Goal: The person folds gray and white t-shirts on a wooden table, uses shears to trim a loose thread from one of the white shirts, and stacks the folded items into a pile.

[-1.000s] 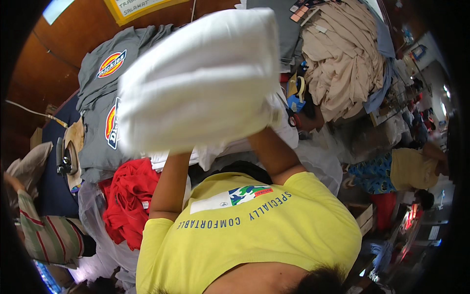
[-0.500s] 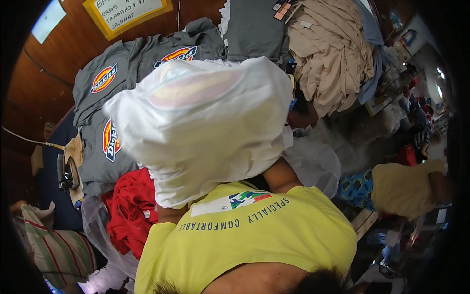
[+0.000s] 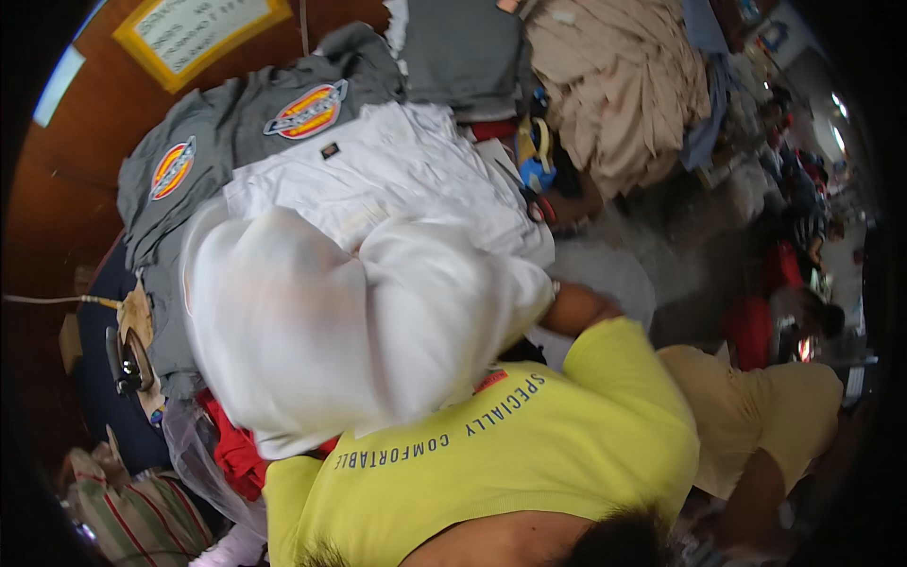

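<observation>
A white shirt [image 3: 283, 321], blurred by motion, is lifted in front of my chest, bunched into two rounded bulges. A reddish print shows faintly through the cloth. My right forearm [image 3: 584, 310] reaches in at its right edge, where the cloth hides the fingers. The left sleeve [image 3: 295, 487] of my yellow top runs up under the shirt, and my left hand is covered completely. Just beyond lies a stack of white garments [image 3: 416, 151] with a small dark label, spread over grey shirts [image 3: 213, 118] that bear an oval red and yellow print.
Beige cloth [image 3: 619, 85] is heaped at the far right, beside scissors [image 3: 540, 206] and a blue and yellow tape dispenser [image 3: 537, 168]. An iron [image 3: 132, 364] stands at the left. Red cloth [image 3: 236, 454] lies in clear plastic near me. Another person in beige clothes [image 3: 746, 406] is at right.
The white shirt has come down toward my chest and left, uncovering the white stack, scissors and dispenser. My right arm has swung outward. The view has shifted slightly, and the person at right has moved.
</observation>
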Available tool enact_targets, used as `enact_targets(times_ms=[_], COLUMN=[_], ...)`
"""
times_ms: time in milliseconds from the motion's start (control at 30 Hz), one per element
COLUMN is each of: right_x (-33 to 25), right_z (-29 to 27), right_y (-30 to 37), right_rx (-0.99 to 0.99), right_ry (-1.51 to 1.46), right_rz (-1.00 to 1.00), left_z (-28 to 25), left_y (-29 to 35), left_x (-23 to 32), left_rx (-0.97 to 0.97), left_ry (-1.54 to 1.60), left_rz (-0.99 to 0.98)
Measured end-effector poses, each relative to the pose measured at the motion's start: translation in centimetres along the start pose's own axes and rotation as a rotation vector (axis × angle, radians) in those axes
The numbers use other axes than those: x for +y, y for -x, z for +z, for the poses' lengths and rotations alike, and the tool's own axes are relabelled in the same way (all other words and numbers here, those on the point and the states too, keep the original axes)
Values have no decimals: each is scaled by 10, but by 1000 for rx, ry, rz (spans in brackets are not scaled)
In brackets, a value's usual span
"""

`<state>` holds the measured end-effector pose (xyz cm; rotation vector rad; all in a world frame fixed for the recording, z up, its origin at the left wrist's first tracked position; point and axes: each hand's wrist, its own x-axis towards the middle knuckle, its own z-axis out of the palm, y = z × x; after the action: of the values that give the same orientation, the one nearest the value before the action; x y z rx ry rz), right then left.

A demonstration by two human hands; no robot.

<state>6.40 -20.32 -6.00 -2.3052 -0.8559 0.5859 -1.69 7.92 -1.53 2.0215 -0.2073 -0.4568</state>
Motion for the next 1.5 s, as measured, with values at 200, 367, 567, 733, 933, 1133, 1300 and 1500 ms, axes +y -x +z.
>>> enact_targets(times_ms=[200, 367, 567, 733, 933, 1133, 1300, 1500], right_x=[-112, -80, 67, 198, 153, 276, 371, 438], right_z=[-101, -176, -213, -3, 324, 335, 73, 94], right_y=[19, 24, 186, 413, 449, 328, 185, 72], right_rx=[-768, 179, 1018, 2100, 2117, 2046, 1911, 1542], right_ry=[170, -1171, -702, 171, -1062, -2003, -1564, -1358], right_rz=[-258, -297, -20, 1315, 2219, 1329, 623, 690], left_z=[-129, -187, -258, -160, -70, -121, -95, -73], left_y=[81, 46, -18, -39, -47, 3, -53, -41], left_x=[-43, 8, -27, -124, -114, -167, -122, -108], left_rx=[-3, 624, 452, 607, 591, 393, 485, 483], left_ry=[194, 864, 792, 651, 450, -688, -408, -397], left_rz=[-78, 472, 119, -391, -468, -144, -345, -455])
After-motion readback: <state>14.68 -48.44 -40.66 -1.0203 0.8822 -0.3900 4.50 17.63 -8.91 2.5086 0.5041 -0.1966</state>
